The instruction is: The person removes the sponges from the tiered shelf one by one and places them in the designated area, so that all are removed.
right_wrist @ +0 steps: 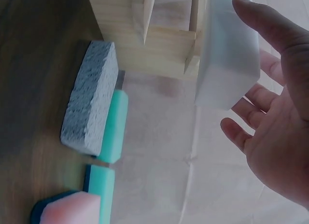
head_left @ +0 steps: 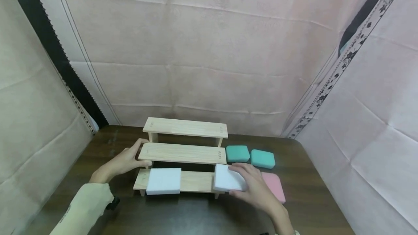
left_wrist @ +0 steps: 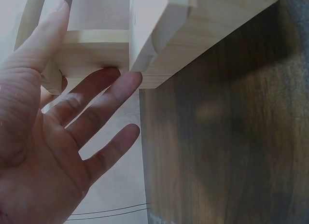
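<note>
A three-tier wooden stand (head_left: 183,152) sits on the dark table. My left hand (head_left: 125,160) holds the left end of its middle tier, thumb in front and fingers behind. In the left wrist view, the fingertips (left_wrist: 128,81) are right at the wood. A white sponge block (head_left: 164,181) lies on the left part of the lowest tier. My right hand (head_left: 253,184) grips a second white sponge block (head_left: 225,177) between thumb and fingers, and that block overlaps the right end of the lowest tier.
Two green sponges (head_left: 237,154) lie right of the stand, with a pink sponge (head_left: 275,188) nearer, partly behind my right hand. A grey rough-textured block (right_wrist: 91,98) shows beside them in the right wrist view. Pale cloth (head_left: 196,53) hangs behind the table and at both sides.
</note>
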Tool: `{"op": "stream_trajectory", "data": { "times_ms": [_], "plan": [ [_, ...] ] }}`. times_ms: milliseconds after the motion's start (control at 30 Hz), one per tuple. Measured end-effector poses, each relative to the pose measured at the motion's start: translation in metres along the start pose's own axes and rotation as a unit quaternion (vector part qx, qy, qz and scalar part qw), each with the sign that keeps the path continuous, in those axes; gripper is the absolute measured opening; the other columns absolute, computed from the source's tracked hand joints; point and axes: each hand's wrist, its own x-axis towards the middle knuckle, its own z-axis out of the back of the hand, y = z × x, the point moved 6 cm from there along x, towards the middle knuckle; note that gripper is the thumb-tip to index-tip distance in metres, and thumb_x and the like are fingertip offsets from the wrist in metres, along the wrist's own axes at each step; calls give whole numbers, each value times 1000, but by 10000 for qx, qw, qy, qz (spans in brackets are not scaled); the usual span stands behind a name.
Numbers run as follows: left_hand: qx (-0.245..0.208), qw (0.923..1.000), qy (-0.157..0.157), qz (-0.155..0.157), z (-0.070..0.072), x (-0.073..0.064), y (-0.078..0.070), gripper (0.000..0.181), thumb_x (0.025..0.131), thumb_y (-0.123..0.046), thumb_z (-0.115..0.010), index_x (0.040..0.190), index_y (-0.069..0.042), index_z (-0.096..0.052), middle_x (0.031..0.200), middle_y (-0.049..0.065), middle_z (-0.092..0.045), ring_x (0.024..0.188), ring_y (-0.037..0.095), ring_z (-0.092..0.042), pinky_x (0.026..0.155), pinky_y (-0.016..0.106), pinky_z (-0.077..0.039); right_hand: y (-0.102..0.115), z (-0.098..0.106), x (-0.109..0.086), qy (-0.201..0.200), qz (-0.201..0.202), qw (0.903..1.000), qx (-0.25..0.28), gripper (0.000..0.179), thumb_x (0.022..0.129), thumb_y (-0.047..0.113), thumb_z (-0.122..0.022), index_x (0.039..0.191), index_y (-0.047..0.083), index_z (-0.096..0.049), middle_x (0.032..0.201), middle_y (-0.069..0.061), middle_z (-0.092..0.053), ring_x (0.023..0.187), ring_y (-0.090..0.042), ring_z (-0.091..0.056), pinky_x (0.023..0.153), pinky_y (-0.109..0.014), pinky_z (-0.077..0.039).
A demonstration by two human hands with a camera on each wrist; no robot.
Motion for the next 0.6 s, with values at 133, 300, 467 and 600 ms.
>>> {"op": "stream_trajectory", "data": {
  "times_ms": [133,300,467,600],
  "plan": [
    [-1,10000,7,39,-1,1,2,82,85,-47,-78,143,-16,-30,128,23,-60,113,36,-62,87,55,-51,-8,1,-6,-18,-32,9999,-96,67,71,34,-91,130,21,-63,133,6,-58,124,-21,-51,101,-52,-41],
    [-7,10000,36,-13,0,1,2,82,85,-47,-78,143,-15,-30,129,24,-60,113,37,-62,86,55,-51,-16,2,-13,2,-199,9997,-173,67,70,34,-92,130,22,-63,133,6,-59,123,-20,-52,100,-52,-41],
    [-28,10000,29,-55,0,1,2,82,85,-46,-78,143,-15,-30,129,25,-60,113,37,-62,86,55,-51,-23,4,-19,53,-381,9990,-248,67,71,34,-91,130,23,-63,134,5,-59,124,-22,-51,100,-52,-41],
    [-23,10000,42,-42,0,1,2,82,86,-46,-78,143,-15,-29,130,25,-59,114,38,-61,87,56,-51,-28,4,-24,88,-431,9987,-275,67,71,33,-91,130,22,-63,136,1,-60,126,-25,-52,101,-52,-41]
  ]
}}
